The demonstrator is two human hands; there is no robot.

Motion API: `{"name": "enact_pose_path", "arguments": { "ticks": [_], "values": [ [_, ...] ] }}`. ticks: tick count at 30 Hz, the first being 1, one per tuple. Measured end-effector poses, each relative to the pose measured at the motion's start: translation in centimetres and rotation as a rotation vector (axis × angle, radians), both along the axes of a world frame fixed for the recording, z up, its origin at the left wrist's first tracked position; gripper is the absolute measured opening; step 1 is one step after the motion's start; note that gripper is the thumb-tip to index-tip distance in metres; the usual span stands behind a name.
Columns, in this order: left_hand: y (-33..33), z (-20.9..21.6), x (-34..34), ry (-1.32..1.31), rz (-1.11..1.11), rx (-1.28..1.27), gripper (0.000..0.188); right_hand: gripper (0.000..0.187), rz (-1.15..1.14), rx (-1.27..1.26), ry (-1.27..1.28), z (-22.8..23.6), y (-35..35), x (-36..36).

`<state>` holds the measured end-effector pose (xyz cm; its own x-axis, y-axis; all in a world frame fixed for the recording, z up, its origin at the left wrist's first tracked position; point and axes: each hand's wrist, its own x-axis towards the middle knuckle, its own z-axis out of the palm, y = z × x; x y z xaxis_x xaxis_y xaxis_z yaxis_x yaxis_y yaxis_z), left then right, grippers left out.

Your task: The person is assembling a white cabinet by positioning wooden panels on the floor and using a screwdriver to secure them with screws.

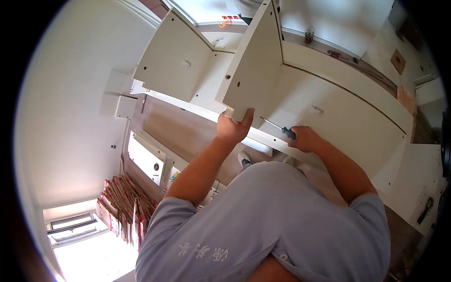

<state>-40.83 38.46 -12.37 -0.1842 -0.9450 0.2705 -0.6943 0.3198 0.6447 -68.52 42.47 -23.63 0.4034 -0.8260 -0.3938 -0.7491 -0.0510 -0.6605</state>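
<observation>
A partly built white cabinet lies before me, with an upright divider panel (251, 61) rising from its long base panel (338, 108). My left hand (234, 126) grips the near lower corner of that divider, thumb on its right face and fingers round the edge. In my right hand (306, 139) is a screwdriver (287, 132) with a dark blue-green handle. Its thin shaft points left, and the tip is close to the foot of the divider; whether it touches a screw cannot be made out. A second upright panel (174, 51) stands at the cabinet's left.
Flattened cardboard (124, 207) is stacked by the window at lower left. Loose white panels (148, 157) lie on the floor to my left. Beyond the cabinet are a small jar (308, 35) and a red tool (335, 54). A dark tool (425, 210) rests on a panel at right.
</observation>
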Motion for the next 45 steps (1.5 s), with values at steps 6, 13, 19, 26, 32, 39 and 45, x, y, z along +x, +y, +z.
{"name": "enact_pose_path", "arguments": {
  "ticks": [6,13,19,26,32,39,45],
  "values": [
    [1.0,-2.1,1.1,0.029,0.103,0.225,0.028,0.046,-0.062,0.227,-0.13,0.9,-0.1,-1.1],
    [8.9,-10.0,4.1,0.698,0.367,0.974,0.027,0.038,-0.219,0.175,-0.146,0.5,9.8,-1.9],
    [9.1,-9.0,2.2,0.75,0.221,1.245,0.022,0.035,-0.155,0.084,-0.023,4.0,11.0,-4.6],
    [7.5,-7.5,0.0,0.724,0.082,1.215,0.024,0.03,-0.07,0.033,-0.054,5.3,9.9,-3.9],
    [7.4,-6.5,-0.2,0.595,0.074,1.134,0.026,0.031,-0.029,-0.012,0.004,5.5,10.0,-3.6],
    [6.8,-5.4,-0.7,0.16,-0.176,0.935,0.026,0.028,0.013,-0.042,0.064,6.3,9.3,-4.0],
    [6.4,-4.8,-1.2,-0.062,-0.268,0.728,0.023,0.031,-0.007,-0.13,0.083,7.3,8.9,-4.6]
  ]
}}
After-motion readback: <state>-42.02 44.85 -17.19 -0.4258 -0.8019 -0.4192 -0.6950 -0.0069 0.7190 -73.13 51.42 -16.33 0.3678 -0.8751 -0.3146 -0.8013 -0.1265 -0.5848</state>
